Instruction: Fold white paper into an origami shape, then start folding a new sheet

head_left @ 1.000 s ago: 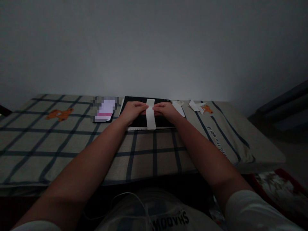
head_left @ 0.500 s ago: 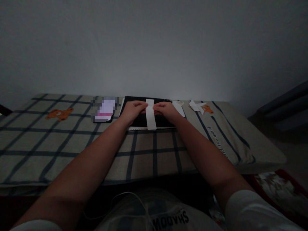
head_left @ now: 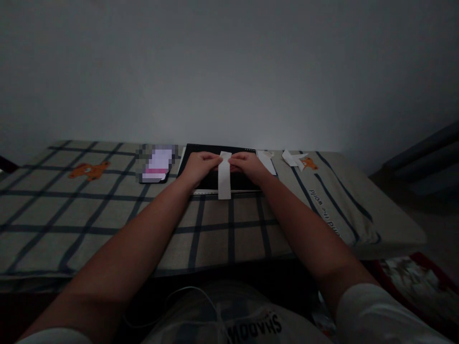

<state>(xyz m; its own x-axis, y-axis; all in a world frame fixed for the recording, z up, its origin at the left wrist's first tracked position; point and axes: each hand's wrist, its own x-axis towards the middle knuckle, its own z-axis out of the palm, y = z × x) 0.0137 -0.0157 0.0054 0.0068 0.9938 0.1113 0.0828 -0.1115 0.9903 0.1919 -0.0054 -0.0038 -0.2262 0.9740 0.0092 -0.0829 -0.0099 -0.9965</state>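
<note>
A narrow white paper strip (head_left: 224, 180) hangs lengthwise between my two hands, its lower end passing the near edge of a black-covered notebook (head_left: 208, 181). My left hand (head_left: 201, 166) pinches the strip's left edge near the top between thumb and fingers. On the opposite edge, my right hand (head_left: 248, 165) has a matching pinch. Both hands are over the notebook, and the strip's top end looks bent or folded just above the fingertips. White sheet edges show from under the notebook.
A phone (head_left: 157, 163) with a lit, partly blurred screen lies to the left. Right of the notebook are a white paper piece (head_left: 267, 163) and a folded white paper shape (head_left: 294, 159). A checked cloth (head_left: 229, 234) covers the table, which meets a grey wall (head_left: 229, 71).
The paper strip has shifted slightly toward me and hangs straighter, with its top end lower against my fingertips. My hands keep their pinch and have barely moved.
</note>
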